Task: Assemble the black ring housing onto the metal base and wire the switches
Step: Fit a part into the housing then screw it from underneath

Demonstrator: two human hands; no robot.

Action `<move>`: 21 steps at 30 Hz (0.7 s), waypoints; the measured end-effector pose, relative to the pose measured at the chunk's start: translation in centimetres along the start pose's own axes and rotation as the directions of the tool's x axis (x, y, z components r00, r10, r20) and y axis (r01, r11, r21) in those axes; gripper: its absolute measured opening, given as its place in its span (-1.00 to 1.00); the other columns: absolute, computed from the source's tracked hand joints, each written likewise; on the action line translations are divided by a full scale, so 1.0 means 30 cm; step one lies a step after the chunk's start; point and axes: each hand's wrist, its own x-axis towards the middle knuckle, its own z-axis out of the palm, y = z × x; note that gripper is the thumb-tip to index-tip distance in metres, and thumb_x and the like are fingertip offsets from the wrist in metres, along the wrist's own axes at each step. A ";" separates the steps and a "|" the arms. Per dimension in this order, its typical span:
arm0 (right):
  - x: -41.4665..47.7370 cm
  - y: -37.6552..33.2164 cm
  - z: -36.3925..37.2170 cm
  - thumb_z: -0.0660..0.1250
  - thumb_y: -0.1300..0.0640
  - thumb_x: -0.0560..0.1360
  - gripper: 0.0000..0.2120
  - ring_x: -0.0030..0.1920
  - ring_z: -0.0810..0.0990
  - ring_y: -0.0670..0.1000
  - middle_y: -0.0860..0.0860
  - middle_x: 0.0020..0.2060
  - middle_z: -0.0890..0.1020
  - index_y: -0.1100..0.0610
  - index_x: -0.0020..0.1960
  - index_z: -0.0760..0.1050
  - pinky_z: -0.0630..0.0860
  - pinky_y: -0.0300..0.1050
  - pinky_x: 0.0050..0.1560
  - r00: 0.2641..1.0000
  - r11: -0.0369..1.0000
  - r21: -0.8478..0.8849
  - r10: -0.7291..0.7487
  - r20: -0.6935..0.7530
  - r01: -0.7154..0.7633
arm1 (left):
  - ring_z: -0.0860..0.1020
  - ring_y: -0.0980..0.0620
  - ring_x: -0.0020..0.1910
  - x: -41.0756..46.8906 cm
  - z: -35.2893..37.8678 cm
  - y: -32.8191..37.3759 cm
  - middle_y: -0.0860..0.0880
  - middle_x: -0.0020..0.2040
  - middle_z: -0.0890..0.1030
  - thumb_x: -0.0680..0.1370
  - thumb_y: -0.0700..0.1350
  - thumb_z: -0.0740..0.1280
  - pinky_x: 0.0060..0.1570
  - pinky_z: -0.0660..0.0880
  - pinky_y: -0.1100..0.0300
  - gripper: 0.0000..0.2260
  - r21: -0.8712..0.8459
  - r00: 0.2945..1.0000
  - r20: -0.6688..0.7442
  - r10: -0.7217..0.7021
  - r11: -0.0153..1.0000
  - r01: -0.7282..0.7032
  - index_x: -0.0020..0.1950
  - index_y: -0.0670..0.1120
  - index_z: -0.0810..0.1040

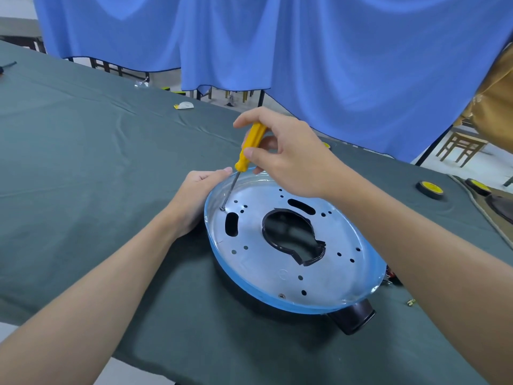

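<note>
**Driving the rim screw without slipping**

Head view: the right hand (288,157) is gripping the yellow screwdriver (251,147), its tip sitting on a screw (222,209) in the metal base (277,262). The base is lying over the black ring housing (351,319) on the table (83,162). The left hand (194,195) is gripping the base's rim. Pressing down along the shaft while steadying the rim is likely what is needed.

Two hands: left hand (194,195), right hand (288,159). One screwdriver (251,147). One base (266,270), metal. One housing (351,319), black, beneath. Two oblong slots in base: left slot (231,224), far slot (301,206). One centre opening (291,237). Small round holes: many, not counted. Two screws seen: tip screw (222,209), rim screw (282,295). Two tape rolls at right: inner roll (430,189), outer roll (478,187); possible third behind right hand, unclear. One brass bit (410,302). One table (83,162). One stool (460,147).
</note>
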 end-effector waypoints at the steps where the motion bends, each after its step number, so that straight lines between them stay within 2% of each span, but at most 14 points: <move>1: 0.007 -0.006 -0.006 0.26 0.33 0.53 -0.69 -0.07 0.60 0.16 0.13 -0.17 0.56 0.16 0.26 0.44 0.54 0.11 0.01 1.000 1.000 -0.020 -0.005 0.027 0.005 | 0.43 0.13 -0.53 0.000 0.004 -0.002 0.08 -0.52 0.49 0.64 -0.05 0.26 -0.47 0.38 0.36 -0.50 0.005 1.000 0.001 0.000 1.000 0.000 -0.54 0.01 0.48; 5: 0.039 -0.035 -0.024 0.22 0.33 0.54 -0.61 -0.11 0.57 0.04 0.14 -0.09 0.59 0.12 0.34 0.40 0.52 0.03 0.02 0.989 0.993 -0.117 -0.008 0.147 0.025 | 0.38 0.17 -0.59 -0.005 0.017 0.004 0.14 -0.57 0.43 0.64 -0.08 0.25 -0.53 0.33 0.38 -0.43 0.013 1.000 -0.004 -0.006 1.000 0.007 -0.61 0.04 0.43; 7: 0.059 -0.046 -0.026 0.22 0.28 0.56 -0.63 -0.21 0.52 -0.12 0.07 -0.14 0.58 0.09 0.35 0.39 0.47 -0.17 -0.07 0.982 0.981 -0.189 -0.015 0.190 0.051 | 0.36 0.13 -0.56 -0.005 0.011 0.005 0.10 -0.55 0.41 0.64 -0.06 0.27 -0.51 0.33 0.36 -0.47 0.011 1.000 -0.020 -0.011 1.000 0.011 -0.57 0.01 0.40; 8: 0.072 -0.051 -0.024 0.23 0.24 0.56 -0.65 -0.22 0.49 -0.15 0.01 -0.19 0.56 0.08 0.34 0.40 0.40 -0.23 -0.13 0.978 0.968 -0.240 -0.016 0.206 0.067 | 0.36 0.09 -0.53 -0.006 0.008 0.008 0.06 -0.52 0.41 0.63 -0.03 0.29 -0.48 0.32 0.32 -0.52 0.003 0.999 -0.029 -0.015 1.000 0.015 -0.51 -0.08 0.39; 10: 0.098 -0.063 -0.015 0.26 0.14 0.56 -0.73 -0.20 0.42 -0.10 -0.11 -0.30 0.49 0.06 0.26 0.46 0.32 -0.19 -0.13 0.979 0.934 -0.343 -0.029 0.204 0.099 | 0.32 -0.03 -0.42 -0.009 0.004 0.011 -0.07 -0.42 0.36 0.59 0.00 0.33 -0.39 0.28 0.21 -0.55 -0.014 0.999 -0.026 -0.023 1.000 0.022 -0.37 -0.26 0.36; 12: 0.118 -0.074 0.004 0.30 0.07 0.52 -0.85 -0.21 0.43 -0.06 -0.13 -0.34 0.46 0.05 0.07 0.51 0.40 -0.11 -0.07 0.986 0.914 -0.390 -0.052 0.158 0.111 | 0.25 -0.09 -0.33 -0.013 0.005 0.014 -0.12 -0.33 0.30 0.54 0.02 0.34 -0.32 0.22 0.13 -0.52 -0.016 0.999 -0.018 -0.029 0.999 0.029 -0.33 -0.34 0.31; 14: 0.132 -0.083 0.031 0.29 0.05 0.49 -0.92 -0.11 0.45 0.04 -0.11 -0.29 0.45 0.04 -0.11 0.45 0.43 -0.06 0.01 0.992 0.896 -0.435 -0.040 0.120 0.089 | 0.23 -0.04 -0.41 -0.012 0.006 0.014 -0.07 -0.42 0.27 0.56 -0.04 0.33 -0.36 0.19 0.15 -0.54 0.003 0.999 -0.036 -0.026 1.000 0.027 -0.40 -0.20 0.21; 16: 0.139 -0.092 0.048 0.27 -0.03 0.50 -0.81 -0.04 0.44 0.11 -0.03 -0.19 0.48 0.07 -0.17 0.36 0.44 0.01 0.02 0.994 0.869 -0.494 0.026 0.108 0.031 | 0.19 0.03 -0.46 -0.011 0.006 0.012 0.00 -0.48 0.23 0.58 -0.07 0.32 -0.40 0.17 0.16 -0.53 0.019 0.998 -0.050 -0.032 0.999 0.033 -0.41 -0.17 0.17; 18: 0.144 -0.109 0.030 0.26 -0.15 0.48 -0.70 -0.08 0.51 0.10 0.00 -0.16 0.51 0.07 -0.18 0.34 0.42 -0.03 -0.19 0.983 0.860 -0.509 0.129 0.132 -0.044 | 0.20 0.03 -0.47 -0.010 0.007 0.008 0.02 -0.50 0.25 0.60 -0.05 0.32 -0.42 0.18 0.19 -0.52 0.006 0.999 -0.040 -0.035 0.999 0.035 -0.43 -0.20 0.23; 20: 0.146 -0.122 0.002 0.22 -0.09 0.48 -0.78 -0.17 0.61 0.08 0.01 -0.22 0.55 0.07 -0.11 0.38 0.38 -0.09 -0.36 0.953 0.869 -0.488 0.210 0.218 -0.080 | 0.20 0.05 -0.49 -0.014 0.008 0.012 0.04 -0.52 0.25 0.58 -0.01 0.34 -0.46 0.18 0.23 -0.50 -0.005 0.999 -0.036 -0.029 1.000 0.029 -0.48 -0.08 0.20; 21: 0.147 -0.122 -0.010 0.20 -0.01 0.49 -0.83 -0.17 0.62 0.11 0.03 -0.21 0.55 0.08 -0.02 0.39 0.41 -0.08 -0.35 0.941 0.872 -0.485 0.214 0.260 -0.064 | 0.20 0.05 -0.49 -0.015 0.009 0.013 0.04 -0.51 0.25 0.55 0.01 0.36 -0.46 0.18 0.23 -0.50 -0.010 0.999 -0.037 -0.028 1.000 0.027 -0.48 -0.04 0.19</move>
